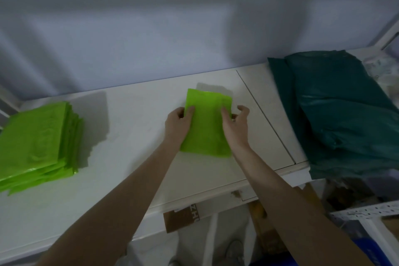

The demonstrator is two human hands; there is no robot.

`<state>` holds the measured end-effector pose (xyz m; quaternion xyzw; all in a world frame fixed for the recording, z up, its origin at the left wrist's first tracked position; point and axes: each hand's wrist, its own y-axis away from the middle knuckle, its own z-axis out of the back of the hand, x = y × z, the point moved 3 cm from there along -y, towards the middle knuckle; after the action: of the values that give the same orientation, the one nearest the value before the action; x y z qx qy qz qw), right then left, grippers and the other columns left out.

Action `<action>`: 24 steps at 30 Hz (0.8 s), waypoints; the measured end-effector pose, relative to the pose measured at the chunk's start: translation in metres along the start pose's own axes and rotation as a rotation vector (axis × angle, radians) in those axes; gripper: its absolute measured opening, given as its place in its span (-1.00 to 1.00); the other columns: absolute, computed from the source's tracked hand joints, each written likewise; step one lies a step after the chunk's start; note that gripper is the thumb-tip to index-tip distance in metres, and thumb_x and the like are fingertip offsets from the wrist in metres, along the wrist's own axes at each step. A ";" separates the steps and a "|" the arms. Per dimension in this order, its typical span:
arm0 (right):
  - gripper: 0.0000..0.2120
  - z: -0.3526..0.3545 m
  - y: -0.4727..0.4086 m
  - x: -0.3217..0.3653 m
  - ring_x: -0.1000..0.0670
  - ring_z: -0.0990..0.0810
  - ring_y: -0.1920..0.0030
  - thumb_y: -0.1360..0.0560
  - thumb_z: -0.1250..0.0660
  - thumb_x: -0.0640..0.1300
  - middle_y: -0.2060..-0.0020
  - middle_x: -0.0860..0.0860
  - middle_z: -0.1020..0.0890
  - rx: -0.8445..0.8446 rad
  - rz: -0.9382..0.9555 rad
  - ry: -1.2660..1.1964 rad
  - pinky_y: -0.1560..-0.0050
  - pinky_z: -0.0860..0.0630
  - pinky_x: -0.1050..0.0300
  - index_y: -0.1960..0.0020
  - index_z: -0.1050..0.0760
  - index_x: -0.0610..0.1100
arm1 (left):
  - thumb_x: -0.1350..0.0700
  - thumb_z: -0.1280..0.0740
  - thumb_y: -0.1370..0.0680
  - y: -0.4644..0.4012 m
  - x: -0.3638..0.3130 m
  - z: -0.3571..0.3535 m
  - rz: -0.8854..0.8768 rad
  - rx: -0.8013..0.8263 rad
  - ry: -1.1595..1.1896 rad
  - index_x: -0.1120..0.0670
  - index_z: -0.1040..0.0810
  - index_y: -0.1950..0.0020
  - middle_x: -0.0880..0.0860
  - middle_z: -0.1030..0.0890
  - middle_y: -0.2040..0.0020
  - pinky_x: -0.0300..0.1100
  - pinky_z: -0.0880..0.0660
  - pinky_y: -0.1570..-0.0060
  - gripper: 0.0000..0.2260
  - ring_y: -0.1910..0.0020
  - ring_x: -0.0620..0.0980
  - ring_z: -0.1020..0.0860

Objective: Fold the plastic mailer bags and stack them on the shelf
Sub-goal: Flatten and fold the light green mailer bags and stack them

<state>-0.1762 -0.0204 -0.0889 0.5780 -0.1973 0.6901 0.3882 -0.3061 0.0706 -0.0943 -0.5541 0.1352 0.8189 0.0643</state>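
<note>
Gripping green mailer bag [206, 127] between left hand [178, 124], right hand [235, 123]

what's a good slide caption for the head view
Both hands grip a folded lime-green mailer on the white shelf.

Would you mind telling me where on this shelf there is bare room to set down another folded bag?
The widest bare patch on the shelf lies between the lime green stack and the folded lime bag that both hands hold. A narrower strip runs between that bag and the dark teal pile. The right end is crowded by the teal pile.
</note>
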 end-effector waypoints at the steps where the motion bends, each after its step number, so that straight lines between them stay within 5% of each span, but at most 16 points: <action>1: -0.48 0.000 -0.001 0.000 -0.11 -0.51 -0.04 -0.55 -0.23 0.08 -0.15 -0.16 -0.50 -0.004 -0.041 0.018 0.06 -0.34 0.16 -0.38 -0.18 -0.16 | -0.01 -0.27 -0.57 0.002 0.000 0.000 -0.014 -0.009 0.030 0.09 -0.34 0.35 0.03 -0.35 0.42 -0.12 -0.21 0.37 -0.66 0.39 -0.03 -0.30; 6: -0.60 -0.001 0.004 0.006 -0.17 -0.53 -0.02 -0.60 -0.10 0.09 0.10 -0.14 -0.55 0.023 0.015 0.196 0.11 -0.32 0.07 -0.01 -0.46 -0.25 | 0.00 -0.26 -0.57 0.008 0.002 0.005 -0.052 -0.024 0.006 0.10 -0.32 0.32 0.05 -0.35 0.39 -0.10 -0.25 0.29 -0.67 0.35 0.00 -0.32; 16: -0.71 -0.035 0.024 0.043 -0.31 -0.54 0.11 -0.61 -0.15 -0.09 0.18 -0.34 -0.58 -0.084 0.357 0.341 0.20 -0.30 -0.06 0.07 -0.42 -0.33 | 0.06 -0.25 -0.59 0.011 -0.017 0.057 -0.218 -0.185 -0.086 0.27 -0.52 0.09 0.16 -0.47 0.28 -0.13 -0.19 0.26 -0.74 0.25 0.07 -0.40; 24: -0.72 -0.119 0.048 0.087 -0.31 -0.54 0.06 -0.60 -0.17 -0.10 0.13 -0.35 -0.59 0.060 0.438 0.323 0.15 -0.23 -0.04 0.12 -0.44 -0.31 | -0.02 -0.24 -0.58 0.002 -0.010 0.163 -0.241 -0.359 -0.254 0.20 -0.52 0.16 0.15 -0.48 0.30 -0.10 -0.21 0.28 -0.70 0.26 0.11 -0.43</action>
<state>-0.2917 0.0624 -0.0278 0.4152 -0.2327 0.8464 0.2389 -0.4474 0.1163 -0.0275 -0.4615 -0.0888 0.8792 0.0785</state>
